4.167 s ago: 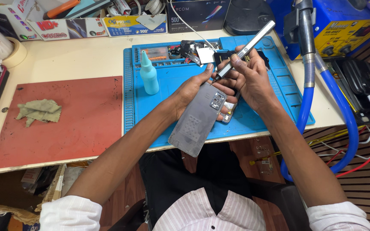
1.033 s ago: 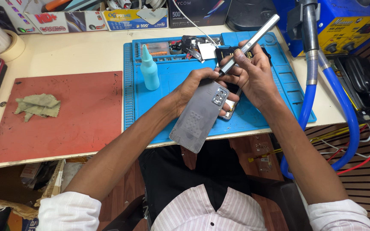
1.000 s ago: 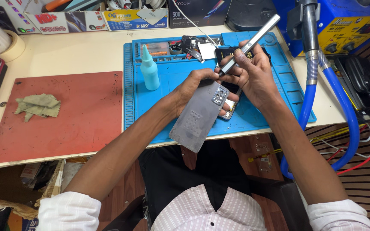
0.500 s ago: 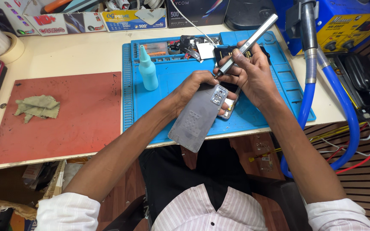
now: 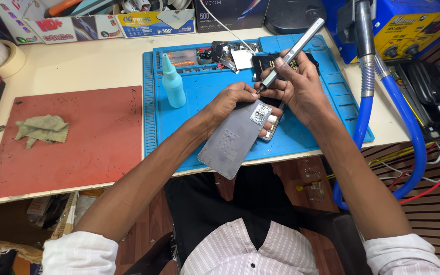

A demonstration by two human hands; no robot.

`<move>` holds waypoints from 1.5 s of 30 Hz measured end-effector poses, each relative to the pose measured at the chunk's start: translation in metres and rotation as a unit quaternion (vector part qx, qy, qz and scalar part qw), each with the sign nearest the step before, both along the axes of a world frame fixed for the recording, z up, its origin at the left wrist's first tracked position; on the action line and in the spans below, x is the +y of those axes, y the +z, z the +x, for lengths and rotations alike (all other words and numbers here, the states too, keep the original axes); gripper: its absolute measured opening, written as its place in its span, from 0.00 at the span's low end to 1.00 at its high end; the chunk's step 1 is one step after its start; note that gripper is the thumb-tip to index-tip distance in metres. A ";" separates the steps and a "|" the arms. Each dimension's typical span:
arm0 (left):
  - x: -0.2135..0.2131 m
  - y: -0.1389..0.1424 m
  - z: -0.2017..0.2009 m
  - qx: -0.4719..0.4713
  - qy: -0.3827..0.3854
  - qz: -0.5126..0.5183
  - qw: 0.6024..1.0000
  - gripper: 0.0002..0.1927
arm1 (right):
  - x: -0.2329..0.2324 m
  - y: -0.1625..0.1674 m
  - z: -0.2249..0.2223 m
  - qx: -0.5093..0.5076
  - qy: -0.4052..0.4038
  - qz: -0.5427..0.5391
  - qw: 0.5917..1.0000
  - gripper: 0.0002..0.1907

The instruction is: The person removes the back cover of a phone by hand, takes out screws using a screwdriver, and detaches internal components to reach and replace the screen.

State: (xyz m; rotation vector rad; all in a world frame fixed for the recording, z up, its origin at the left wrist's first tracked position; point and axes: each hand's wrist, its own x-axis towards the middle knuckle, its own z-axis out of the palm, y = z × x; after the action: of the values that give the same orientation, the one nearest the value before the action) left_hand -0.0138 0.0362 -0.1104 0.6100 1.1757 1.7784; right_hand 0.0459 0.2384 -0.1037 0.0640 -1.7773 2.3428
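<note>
My left hand (image 5: 231, 100) holds a grey smartphone (image 5: 234, 141) with its back cover facing up, tilted over the front part of the blue work mat (image 5: 207, 97). A second, opened phone body (image 5: 270, 126) shows just beneath its top right corner. My right hand (image 5: 299, 86) grips a slim silver electric screwdriver (image 5: 292, 52), slanted up to the right, with its tip down at the phone's top edge beside my left thumb.
A light blue squeeze bottle (image 5: 173, 84) stands on the mat's left side. Small parts and a screw tray lie at the mat's back. A red mat (image 5: 77, 137) with a crumpled cloth (image 5: 42, 129) lies to the left. Blue hoses (image 5: 398, 122) hang at the right.
Both hands and the phone stay nearly in place. The screwdriver tip has shifted slightly along the phone's top edge.
</note>
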 end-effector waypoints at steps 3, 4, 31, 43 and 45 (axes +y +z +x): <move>0.000 0.001 0.000 -0.028 -0.012 0.018 0.999 0.13 | 0.001 -0.001 -0.001 -0.008 -0.002 -0.006 1.000 0.18; 0.000 0.001 0.000 -0.035 -0.017 0.023 0.999 0.13 | 0.001 -0.001 -0.002 -0.008 -0.002 -0.005 1.000 0.19; -0.001 -0.003 -0.004 -0.054 -0.037 0.054 0.996 0.15 | -0.001 0.001 -0.001 0.017 -0.002 -0.002 1.000 0.17; 0.001 -0.005 -0.002 -0.029 -0.012 0.037 0.999 0.20 | 0.000 -0.002 -0.002 0.007 -0.007 -0.005 1.000 0.18; 0.002 -0.005 -0.002 -0.033 -0.011 0.036 0.999 0.20 | 0.000 -0.002 -0.002 0.002 -0.008 -0.006 1.000 0.19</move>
State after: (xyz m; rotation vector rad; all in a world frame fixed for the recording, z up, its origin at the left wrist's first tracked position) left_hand -0.0162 0.0379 -0.1157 0.5989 1.0601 1.8157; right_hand 0.0443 0.2388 -0.1054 0.0518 -1.7539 2.3409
